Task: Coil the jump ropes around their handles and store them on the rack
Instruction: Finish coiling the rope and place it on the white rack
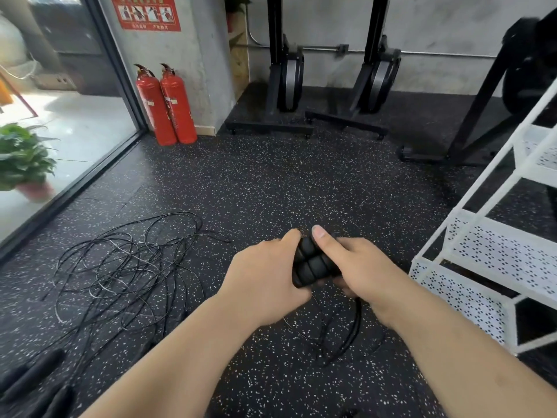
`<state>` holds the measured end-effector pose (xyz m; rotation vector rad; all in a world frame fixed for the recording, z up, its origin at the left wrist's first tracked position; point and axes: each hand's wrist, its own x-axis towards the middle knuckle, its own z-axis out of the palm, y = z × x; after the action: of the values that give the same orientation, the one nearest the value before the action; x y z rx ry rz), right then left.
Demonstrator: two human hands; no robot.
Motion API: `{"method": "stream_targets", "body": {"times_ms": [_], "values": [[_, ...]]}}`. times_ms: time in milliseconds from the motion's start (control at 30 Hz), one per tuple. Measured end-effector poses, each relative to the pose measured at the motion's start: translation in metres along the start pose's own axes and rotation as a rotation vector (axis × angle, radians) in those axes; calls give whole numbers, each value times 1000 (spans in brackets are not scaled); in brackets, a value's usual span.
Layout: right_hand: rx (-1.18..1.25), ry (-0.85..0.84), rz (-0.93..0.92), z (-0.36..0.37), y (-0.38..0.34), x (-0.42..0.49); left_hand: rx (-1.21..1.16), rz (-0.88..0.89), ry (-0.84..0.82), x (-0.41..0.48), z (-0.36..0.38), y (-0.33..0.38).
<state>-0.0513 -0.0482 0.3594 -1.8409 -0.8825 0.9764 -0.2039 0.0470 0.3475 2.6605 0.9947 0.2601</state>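
Both hands, left hand (265, 276) and right hand (358, 267), are gripping paired black handles (310, 263) together; white rack (470, 267) is standing just right.

Gym or fitness studio. Black rubber floor with white speckles (271, 182), typical gym matting. Two black flywheel machines stood on end (289, 76) on wheeled bases against a grey concrete wall (437, 22); they look like stored rowers. Tangle of thin black jump ropes (126, 267) loose on the floor, pair of black ribbed foam handles (310, 262) mid-frame. White perforated-metal rack (497, 251) at right. Public-building signs: two red fire extinguishers (165, 107) under a red safety poster (146, 12), floor-to-ceiling glass front (75, 122) at left.
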Motion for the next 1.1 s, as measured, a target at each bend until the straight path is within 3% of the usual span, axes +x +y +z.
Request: {"method": "stream_targets", "body": {"times_ms": [133, 400, 600, 767, 867, 933, 1100], "values": [[-170, -114, -116, -10, 3, 2, -7, -70, -15, -1, -7, -10], [-587, -26, -318, -20, 14, 7, -69, -185, -15, 0, -14, -25], [-721, 100, -382, -15, 19, 12, -270, -208, -77, 4, -17, -23], [-856, 74, -387, -11, 17, 9, -355, -281, -80, 7, -19, -25], [-924, 141, -407, -7, 15, 9, -457, -341, -71, 8, -18, -26], [-956, 163, -437, -5, 12, 7, -415, -375, -55, 9, -18, -27], [-1084, 177, -509, 1, -1, -4, -56, -420, -56, 7, -17, -34]]}}
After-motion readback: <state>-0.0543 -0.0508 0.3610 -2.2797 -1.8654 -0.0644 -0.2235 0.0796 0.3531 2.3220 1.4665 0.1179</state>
